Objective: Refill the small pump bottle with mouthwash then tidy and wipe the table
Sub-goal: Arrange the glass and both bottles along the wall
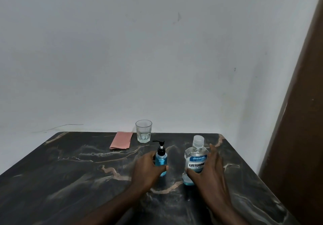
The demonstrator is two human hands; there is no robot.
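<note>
Blue liquid fills most of the pump bottle (161, 160), which the left hand (148, 168) wraps around its lower body, thumb across the front; bottle upright on the table (70, 172), black pump head on. Right hand (208, 170) is cupped around the mouthwash bottle (195, 160), thumb on the label, fingers spread up its right side; whether the grasp is firm or only closing, cannot tell. That bottle stands upright, clear cap on, with only a little blue at the bottom. The two bottles stand near each other, apart, at the centre of the table. Judgement: the refill looks finished or nearly so, both containers being capped, and the step in hand seems to be setting the bottles aside to tidy. Next move calls for shifting both, kept upright, toward the back edge, then fetching the cloth. Further out: a folded pink cloth (121, 140) lies at the far edge, an empty glass (143, 131) just right of it. Nothing blocks the reach to the cloth; the glass sits close enough to be knocked in passing.
</note>
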